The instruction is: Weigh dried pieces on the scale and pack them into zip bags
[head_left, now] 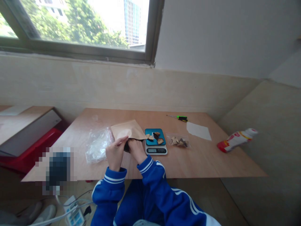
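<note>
My left hand (115, 154) pinches the near edge of a brown kraft paper bag (127, 129) lying at the middle of the table. Into the bag's dark mouth reaches my right hand (137, 152), its fingers hidden inside. Just right of the bag stands a kitchen scale (162, 151) with a blue top and a small display. Several dried, brown-and-cream slices (160, 141) rest on its platform. Beside the scale lies a clear zip bag (188, 138) with similar dried pieces in it.
Crumpled clear plastic (97, 147) lies left of the paper bag. Screwdrivers (182, 118) and a white paper sheet (199, 130) are at the back right. A red-and-white bottle (235, 140) stands near the right edge. A power strip (74, 212) with cables sits on the floor.
</note>
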A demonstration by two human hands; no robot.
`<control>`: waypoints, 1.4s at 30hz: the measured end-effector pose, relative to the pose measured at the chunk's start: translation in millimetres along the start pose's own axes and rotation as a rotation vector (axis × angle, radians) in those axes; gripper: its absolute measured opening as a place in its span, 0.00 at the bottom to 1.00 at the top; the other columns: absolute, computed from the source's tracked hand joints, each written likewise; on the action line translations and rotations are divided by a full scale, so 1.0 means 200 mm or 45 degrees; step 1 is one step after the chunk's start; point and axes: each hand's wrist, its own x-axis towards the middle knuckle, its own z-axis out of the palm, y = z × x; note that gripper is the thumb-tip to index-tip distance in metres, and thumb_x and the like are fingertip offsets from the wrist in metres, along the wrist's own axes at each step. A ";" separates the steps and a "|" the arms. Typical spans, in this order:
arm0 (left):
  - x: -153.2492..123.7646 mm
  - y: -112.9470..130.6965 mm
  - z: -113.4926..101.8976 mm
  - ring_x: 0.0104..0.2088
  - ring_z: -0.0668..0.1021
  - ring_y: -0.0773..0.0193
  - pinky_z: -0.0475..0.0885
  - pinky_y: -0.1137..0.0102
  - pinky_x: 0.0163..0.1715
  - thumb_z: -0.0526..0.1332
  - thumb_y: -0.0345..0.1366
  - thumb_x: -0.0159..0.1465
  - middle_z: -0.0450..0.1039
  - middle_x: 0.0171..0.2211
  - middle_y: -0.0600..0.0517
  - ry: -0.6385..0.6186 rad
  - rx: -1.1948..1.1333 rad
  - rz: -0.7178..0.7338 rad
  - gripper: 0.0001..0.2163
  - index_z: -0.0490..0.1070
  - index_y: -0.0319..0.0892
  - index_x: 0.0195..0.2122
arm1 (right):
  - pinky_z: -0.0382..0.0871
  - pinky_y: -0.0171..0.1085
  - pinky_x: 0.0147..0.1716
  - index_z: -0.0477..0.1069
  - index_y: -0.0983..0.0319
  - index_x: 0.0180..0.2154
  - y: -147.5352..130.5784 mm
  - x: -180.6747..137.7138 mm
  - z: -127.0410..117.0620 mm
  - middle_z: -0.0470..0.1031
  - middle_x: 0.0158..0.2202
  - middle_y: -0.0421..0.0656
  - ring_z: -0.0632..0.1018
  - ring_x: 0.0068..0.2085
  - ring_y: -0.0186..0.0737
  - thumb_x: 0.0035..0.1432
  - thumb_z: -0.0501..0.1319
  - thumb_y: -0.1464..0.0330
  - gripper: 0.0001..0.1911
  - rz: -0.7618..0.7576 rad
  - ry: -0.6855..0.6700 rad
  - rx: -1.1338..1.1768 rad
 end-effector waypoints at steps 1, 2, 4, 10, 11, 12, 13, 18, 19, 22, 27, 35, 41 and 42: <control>0.00 0.00 0.00 0.33 0.81 0.62 0.72 0.73 0.31 0.62 0.42 0.57 0.80 0.30 0.59 -0.003 -0.002 -0.006 0.07 0.79 0.52 0.34 | 0.73 0.39 0.36 0.71 0.67 0.44 0.00 0.00 0.00 0.78 0.40 0.54 0.80 0.38 0.49 0.60 0.51 0.77 0.14 -0.003 0.003 -0.003; 0.00 0.00 0.00 0.33 0.81 0.62 0.72 0.73 0.31 0.62 0.42 0.57 0.80 0.30 0.59 -0.007 0.000 -0.009 0.07 0.79 0.52 0.34 | 0.73 0.39 0.36 0.70 0.67 0.45 0.01 -0.01 -0.01 0.78 0.40 0.54 0.80 0.38 0.49 0.61 0.51 0.77 0.14 -0.003 0.006 -0.006; 0.00 0.01 0.00 0.33 0.81 0.62 0.73 0.73 0.31 0.62 0.42 0.57 0.80 0.29 0.59 -0.008 0.004 -0.013 0.08 0.79 0.52 0.35 | 0.72 0.40 0.37 0.69 0.68 0.47 0.02 -0.03 -0.02 0.77 0.40 0.54 0.79 0.38 0.48 0.60 0.51 0.77 0.15 -0.001 0.032 -0.013; 0.03 0.02 -0.01 0.32 0.81 0.64 0.73 0.74 0.31 0.64 0.41 0.55 0.80 0.29 0.59 0.014 -0.034 -0.064 0.07 0.79 0.52 0.33 | 0.68 0.44 0.45 0.69 0.67 0.46 0.03 -0.12 -0.08 0.74 0.42 0.51 0.75 0.45 0.48 0.59 0.54 0.77 0.13 -0.180 0.258 0.077; 0.03 0.02 -0.01 0.32 0.81 0.64 0.73 0.74 0.32 0.64 0.41 0.55 0.80 0.29 0.59 0.013 -0.034 -0.068 0.07 0.79 0.52 0.33 | 0.68 0.44 0.45 0.69 0.66 0.46 0.03 -0.14 -0.09 0.74 0.42 0.50 0.74 0.45 0.47 0.59 0.55 0.76 0.13 -0.209 0.286 0.139; 0.04 0.02 -0.02 0.32 0.81 0.64 0.73 0.74 0.32 0.64 0.41 0.55 0.80 0.29 0.59 0.012 -0.034 -0.069 0.07 0.79 0.52 0.33 | 0.67 0.44 0.45 0.69 0.64 0.46 0.03 -0.17 -0.11 0.74 0.43 0.49 0.74 0.45 0.46 0.59 0.55 0.76 0.13 -0.233 0.318 0.227; 0.05 0.02 -0.02 0.32 0.81 0.64 0.73 0.73 0.33 0.64 0.41 0.55 0.80 0.30 0.58 0.011 -0.031 -0.070 0.07 0.79 0.52 0.33 | 0.67 0.43 0.46 0.68 0.63 0.47 0.04 -0.19 -0.13 0.74 0.43 0.48 0.74 0.46 0.45 0.59 0.56 0.75 0.14 -0.253 0.357 0.341; 0.06 0.01 -0.03 0.32 0.81 0.62 0.73 0.72 0.33 0.64 0.42 0.55 0.80 0.29 0.58 0.032 -0.032 -0.079 0.08 0.79 0.51 0.34 | 0.69 0.36 0.37 0.69 0.59 0.46 0.13 -0.31 -0.25 0.73 0.40 0.43 0.73 0.36 0.36 0.56 0.60 0.71 0.14 -0.197 0.633 0.938; 0.06 0.01 -0.03 0.33 0.81 0.62 0.73 0.72 0.33 0.64 0.42 0.55 0.80 0.29 0.57 0.038 -0.031 -0.075 0.08 0.79 0.51 0.34 | 0.69 0.35 0.35 0.69 0.59 0.46 0.17 -0.32 -0.27 0.73 0.37 0.42 0.72 0.32 0.34 0.56 0.61 0.70 0.14 -0.131 0.697 1.009; 0.06 0.01 -0.03 0.34 0.81 0.61 0.73 0.71 0.35 0.64 0.42 0.55 0.80 0.29 0.57 0.047 -0.030 -0.057 0.08 0.79 0.52 0.35 | 0.68 0.33 0.32 0.69 0.60 0.46 0.32 -0.30 -0.30 0.73 0.33 0.39 0.69 0.28 0.32 0.55 0.62 0.67 0.15 0.090 0.862 1.131; 0.06 0.02 -0.03 0.35 0.81 0.62 0.73 0.71 0.36 0.64 0.42 0.55 0.80 0.30 0.58 0.058 -0.038 -0.065 0.07 0.79 0.53 0.34 | 0.68 0.33 0.30 0.69 0.63 0.45 0.61 -0.11 -0.21 0.76 0.41 0.45 0.71 0.28 0.32 0.53 0.62 0.65 0.17 0.247 0.814 0.992; 0.07 0.02 -0.05 0.34 0.81 0.62 0.74 0.71 0.36 0.64 0.43 0.54 0.80 0.29 0.57 0.070 -0.045 -0.079 0.08 0.79 0.52 0.34 | 0.66 0.39 0.44 0.75 0.64 0.38 0.76 0.08 -0.03 0.78 0.40 0.49 0.76 0.43 0.42 0.53 0.61 0.71 0.10 0.350 0.388 0.502; 0.06 0.03 -0.06 0.34 0.81 0.62 0.74 0.71 0.34 0.64 0.42 0.55 0.80 0.29 0.58 0.073 -0.013 -0.056 0.07 0.79 0.52 0.34 | 0.59 0.45 0.50 0.78 0.64 0.35 0.73 0.07 -0.05 0.79 0.38 0.51 0.73 0.47 0.49 0.53 0.60 0.72 0.08 0.385 0.252 0.321; 0.06 0.03 -0.06 0.33 0.81 0.61 0.74 0.71 0.34 0.64 0.42 0.55 0.80 0.29 0.58 0.075 -0.008 -0.054 0.07 0.79 0.52 0.34 | 0.58 0.45 0.50 0.78 0.63 0.36 0.74 0.06 -0.06 0.78 0.40 0.51 0.72 0.48 0.49 0.53 0.60 0.72 0.09 0.391 0.256 0.308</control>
